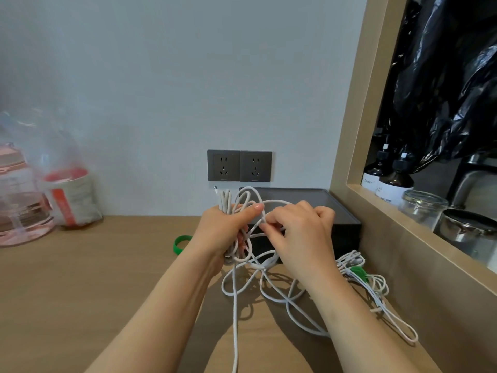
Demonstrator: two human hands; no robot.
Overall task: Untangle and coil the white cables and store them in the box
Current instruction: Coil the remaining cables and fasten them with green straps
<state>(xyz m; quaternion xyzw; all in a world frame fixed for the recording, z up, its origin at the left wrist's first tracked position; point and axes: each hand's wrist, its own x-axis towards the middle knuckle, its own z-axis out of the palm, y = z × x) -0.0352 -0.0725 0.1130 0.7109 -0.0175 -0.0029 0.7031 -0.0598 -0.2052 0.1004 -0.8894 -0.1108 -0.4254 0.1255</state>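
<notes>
Qty: 2 hands, 1 box (345, 211), 2 wall sockets (223, 166), 2 brown bottles (395, 181), 1 glass jar (422, 205), 1 green band (179, 243). Cable qty in the tangle: cannot tell, since the strands overlap.

Left hand (228, 230) grips a bunch of looped white cables (225, 200), thumb laid across the front. Right hand (301, 235) pinches one strand beside that thumb, other fingers curled. Both are raised above the surface (107, 265), directly in front of the box.

Hidden/unclear: the hands cover most of the box front. One strand runs off the bottom edge. The pink container (18, 205) at far left is blurred.

Appearance: thick, round, matte white cord. Slack loops hang from the left hand and lie crossed on the surface below. A thinner white bundle (349, 261) with a green tie (359, 271) lies to the right of the right wrist, near the box corner. Box is dark grey and sits against the wall, below the sockets.
</notes>
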